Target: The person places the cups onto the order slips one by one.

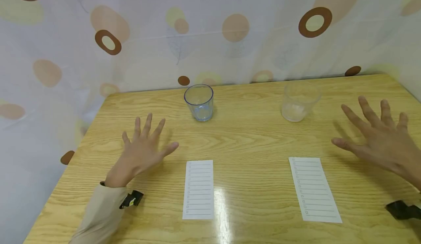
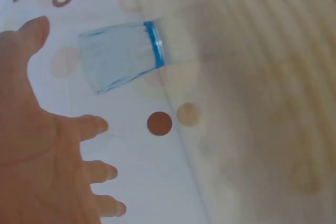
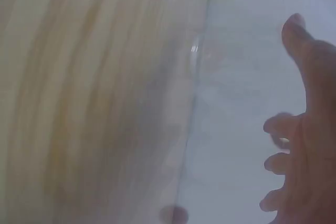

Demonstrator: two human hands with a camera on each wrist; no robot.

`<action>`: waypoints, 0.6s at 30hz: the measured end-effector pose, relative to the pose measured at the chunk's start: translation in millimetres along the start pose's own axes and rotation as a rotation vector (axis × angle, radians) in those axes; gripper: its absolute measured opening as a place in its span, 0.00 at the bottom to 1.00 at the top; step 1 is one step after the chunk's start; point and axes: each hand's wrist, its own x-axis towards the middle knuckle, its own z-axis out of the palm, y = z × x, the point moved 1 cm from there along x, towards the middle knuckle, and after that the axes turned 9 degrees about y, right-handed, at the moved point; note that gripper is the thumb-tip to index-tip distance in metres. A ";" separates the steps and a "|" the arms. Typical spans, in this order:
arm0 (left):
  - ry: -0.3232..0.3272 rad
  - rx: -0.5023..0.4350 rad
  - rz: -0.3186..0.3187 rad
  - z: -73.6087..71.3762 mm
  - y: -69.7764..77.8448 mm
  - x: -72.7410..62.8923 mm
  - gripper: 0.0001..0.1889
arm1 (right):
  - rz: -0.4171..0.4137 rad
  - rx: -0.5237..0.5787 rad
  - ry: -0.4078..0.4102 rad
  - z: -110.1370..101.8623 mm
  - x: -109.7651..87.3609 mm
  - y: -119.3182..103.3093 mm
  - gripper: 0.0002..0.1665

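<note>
My left hand (image 1: 139,154) is spread over the left side of the table, palm down, holding nothing. A bluish clear glass (image 1: 200,103) with a dark blue rim stands upright ahead and to its right; the left wrist view shows this glass (image 2: 121,56) beyond the thumb. Over the right side my right hand (image 1: 383,138) is spread too, fingers apart and nothing in them. Up and to its left a colourless clear glass (image 1: 297,103) stands upright. Two lined paper slips with small checkboxes lie flat: the left slip (image 1: 198,191) and the slightly slanted right slip (image 1: 315,189).
The wooden table (image 1: 250,141) ends at the back against a white curtain (image 1: 263,3) with brown and yellow dots, which also hangs along the left. A black strap (image 1: 131,199) sits at the left wrist, another strap (image 1: 402,210) at the right.
</note>
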 end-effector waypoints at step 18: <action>0.183 -0.324 0.039 -34.0 27.6 51.7 0.60 | -0.280 0.379 -0.027 -16.5 -8.0 -119.0 0.60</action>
